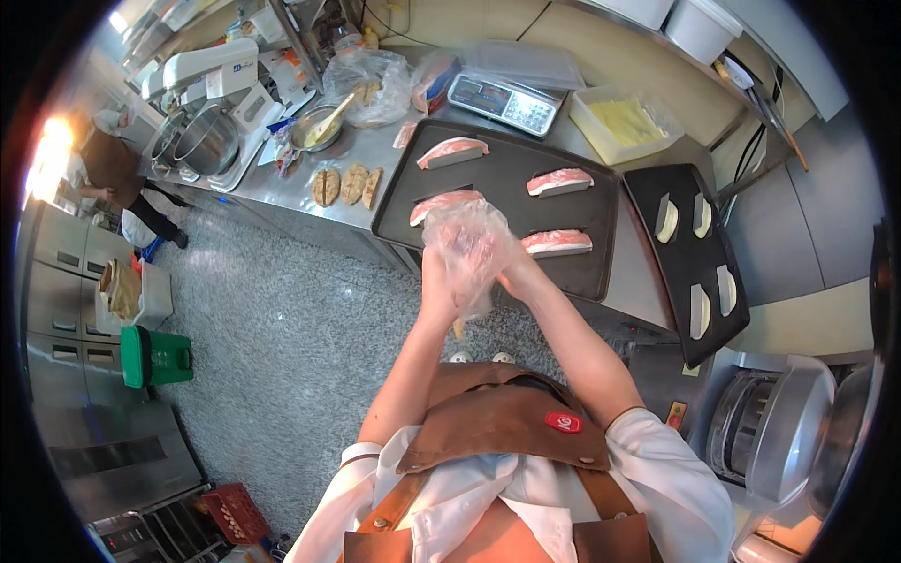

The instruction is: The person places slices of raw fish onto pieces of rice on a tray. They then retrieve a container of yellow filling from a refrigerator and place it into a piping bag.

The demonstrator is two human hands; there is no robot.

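My left hand point(438, 278) and my right hand point(519, 273) are close together in front of the dark baking tray point(493, 204), gripping a crumpled see-through plastic bag point(470, 232). The plastic hides most of the fingers. Below it, a small yellowish tip point(459, 328) pokes out. Several pale pieces topped with pink-and-white, bacon-like slices lie on the tray, each beside a thin flat strip. One topped piece point(443, 204) sits just beyond the bag and is partly covered by it. Another topped piece point(557, 243) rests near my right hand.
A second dark tray point(679, 281) at the right bears pale dough pieces with metal strips. Behind stand a digital scale point(503, 104) and a plastic tub point(626, 127). Seeded breads point(355, 186), a metal bowl point(317, 130) and a stand mixer point(211, 77) occupy the left. A person point(116, 165) stands far left.
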